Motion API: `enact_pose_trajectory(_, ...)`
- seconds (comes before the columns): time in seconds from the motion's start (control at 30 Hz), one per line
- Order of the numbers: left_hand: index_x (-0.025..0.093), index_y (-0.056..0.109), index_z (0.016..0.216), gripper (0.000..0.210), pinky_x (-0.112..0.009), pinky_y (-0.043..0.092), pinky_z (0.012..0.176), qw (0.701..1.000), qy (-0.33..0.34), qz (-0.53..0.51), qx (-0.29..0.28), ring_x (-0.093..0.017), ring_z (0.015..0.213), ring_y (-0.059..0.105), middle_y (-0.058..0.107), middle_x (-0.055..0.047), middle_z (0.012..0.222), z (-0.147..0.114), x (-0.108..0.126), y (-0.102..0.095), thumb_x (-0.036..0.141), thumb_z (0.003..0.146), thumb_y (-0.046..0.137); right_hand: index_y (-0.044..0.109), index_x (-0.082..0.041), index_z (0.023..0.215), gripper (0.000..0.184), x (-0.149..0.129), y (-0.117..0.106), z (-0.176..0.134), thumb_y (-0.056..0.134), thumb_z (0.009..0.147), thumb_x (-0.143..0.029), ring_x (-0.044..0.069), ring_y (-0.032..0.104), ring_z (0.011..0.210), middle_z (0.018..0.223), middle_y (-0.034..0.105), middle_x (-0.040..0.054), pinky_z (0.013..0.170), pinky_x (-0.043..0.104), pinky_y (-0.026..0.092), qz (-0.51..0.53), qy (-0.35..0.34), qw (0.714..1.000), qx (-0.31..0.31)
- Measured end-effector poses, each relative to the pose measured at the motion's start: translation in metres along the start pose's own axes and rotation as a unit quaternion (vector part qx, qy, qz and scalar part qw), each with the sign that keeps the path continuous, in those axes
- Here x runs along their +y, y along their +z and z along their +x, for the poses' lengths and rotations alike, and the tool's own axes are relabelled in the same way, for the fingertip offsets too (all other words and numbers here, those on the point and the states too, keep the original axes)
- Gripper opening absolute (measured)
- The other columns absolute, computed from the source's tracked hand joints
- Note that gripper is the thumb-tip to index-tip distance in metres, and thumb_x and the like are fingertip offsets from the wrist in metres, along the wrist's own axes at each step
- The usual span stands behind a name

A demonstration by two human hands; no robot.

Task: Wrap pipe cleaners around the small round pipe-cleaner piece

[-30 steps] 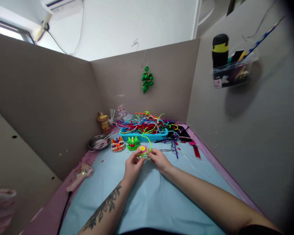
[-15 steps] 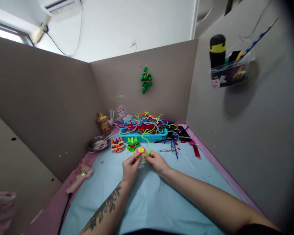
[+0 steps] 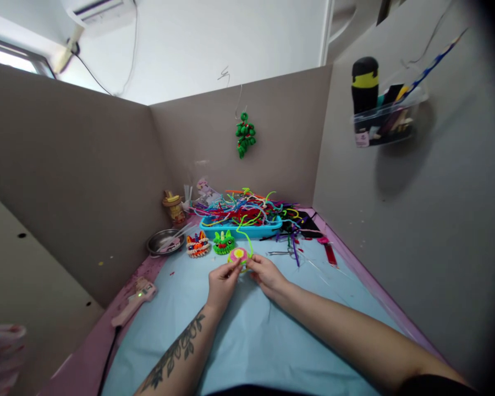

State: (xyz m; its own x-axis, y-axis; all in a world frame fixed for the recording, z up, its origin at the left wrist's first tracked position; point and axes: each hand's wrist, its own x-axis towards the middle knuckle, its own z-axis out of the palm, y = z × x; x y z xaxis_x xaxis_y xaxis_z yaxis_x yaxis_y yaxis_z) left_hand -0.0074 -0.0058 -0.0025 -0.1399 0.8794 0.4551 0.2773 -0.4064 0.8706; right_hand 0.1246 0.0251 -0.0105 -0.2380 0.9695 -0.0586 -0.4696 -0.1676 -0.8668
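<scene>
Between both hands is a small round piece of coiled pipe cleaner [image 3: 238, 254], with a yellow centre, a pink ring and a lime-green rim. My left hand [image 3: 223, 280] pinches its lower left edge between thumb and fingers. At the right edge, the fingers of my right hand [image 3: 265, 274] are closed on the lime-green rim, where a loose green pipe-cleaner end [image 3: 248, 237] rises and bends toward the tray. Just beyond the piece sit a green animal-head figure [image 3: 224, 242] and an orange-and-white one [image 3: 198, 245]. My fingertips partly hide the lower rim.
A blue tray [image 3: 218, 229] heaped with colourful pipe cleaners stands at the back. Scissors [image 3: 283, 253] and loose stems lie on the right. On the left are a metal bowl [image 3: 165, 250] and a corded pink glue gun [image 3: 134, 303]. Grey partitions enclose the table.
Both hands and the round piece have shifted very slightly to the right. The loose green end has bent a little, and my right fingers sit closer against the rim.
</scene>
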Motion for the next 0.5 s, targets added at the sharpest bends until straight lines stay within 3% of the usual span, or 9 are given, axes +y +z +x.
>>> enact_pose_trajectory(0.1, 0.02, 0.068, 0.101, 0.032, -0.025, 0.044, 0.052, 0.999, 0.014, 0.001, -0.034, -0.012, 0.048, 0.051, 0.062, 0.0, 0.057, -0.002, 0.001, -0.001, 0.032, 0.072, 0.062, 0.059, -0.018, 0.068, 0.028, -0.005, -0.001, 0.002, 0.076, 0.054, -0.034, 0.01, 0.047, 0.062, 0.069, 0.058, -0.0005, 0.055, 0.022, 0.031, 0.025, 0.003, 1.0, -0.011)
enact_pose_trajectory(0.2, 0.02, 0.062, 0.108, 0.036, -0.024, 0.045, 0.054, 1.0, 0.023, -0.007, 0.011, -0.012, 0.052, 0.053, 0.065, -0.002, 0.07, -0.001, 0.002, -0.005, 0.031, 0.074, 0.06, 0.061, -0.019, 0.071, 0.029, -0.01, -0.01, 0.01, 0.077, 0.053, -0.036, 0.012, 0.049, 0.064, 0.072, 0.061, 0.0001, 0.058, 0.023, 0.033, 0.02, -0.009, 1.0, -0.019)
enact_pose_trajectory(0.27, 0.02, 0.064, 0.099, 0.027, -0.024, 0.044, 0.056, 0.997, 0.041, 0.004, 0.071, -0.012, 0.059, 0.054, 0.064, -0.004, 0.084, 0.001, 0.001, -0.008, 0.031, 0.075, 0.059, 0.062, -0.018, 0.069, 0.029, -0.012, -0.018, 0.016, 0.077, 0.053, -0.038, 0.011, 0.049, 0.063, 0.071, 0.062, 0.0002, 0.059, 0.023, 0.034, 0.013, -0.003, 0.999, -0.037)
enact_pose_trajectory(0.33, 0.019, 0.066, 0.088, 0.019, -0.022, 0.043, 0.054, 0.994, 0.057, 0.026, 0.093, -0.012, 0.065, 0.052, 0.059, -0.006, 0.091, 0.004, 0.001, -0.011, 0.031, 0.075, 0.058, 0.064, -0.018, 0.073, 0.033, -0.012, -0.028, 0.022, 0.078, 0.052, -0.039, 0.011, 0.049, 0.062, 0.074, 0.063, 0.0015, 0.059, 0.023, 0.034, 0.001, -0.001, 0.997, -0.083)
enact_pose_trajectory(0.43, 0.02, 0.068, 0.082, 0.016, -0.022, 0.043, 0.055, 0.994, 0.062, 0.051, 0.069, -0.013, 0.072, 0.052, 0.052, -0.007, 0.096, 0.007, 0.0, -0.011, 0.031, 0.074, 0.06, 0.065, -0.017, 0.076, 0.037, -0.01, -0.037, 0.028, 0.078, 0.051, -0.041, 0.01, 0.047, 0.058, 0.072, 0.063, 0.0018, 0.056, 0.023, 0.032, -0.022, 0.004, 0.991, -0.132)
enact_pose_trajectory(0.5, 0.022, 0.069, 0.083, 0.016, -0.027, 0.046, 0.065, 0.994, 0.066, 0.06, 0.055, -0.017, 0.086, 0.053, 0.051, -0.007, 0.103, 0.008, 0.0, -0.009, 0.031, 0.073, 0.062, 0.065, -0.017, 0.074, 0.037, -0.008, -0.04, 0.029, 0.078, 0.05, -0.042, 0.009, 0.044, 0.054, 0.066, 0.06, 0.0004, 0.054, 0.022, 0.029, -0.032, 0.003, 0.99, -0.138)
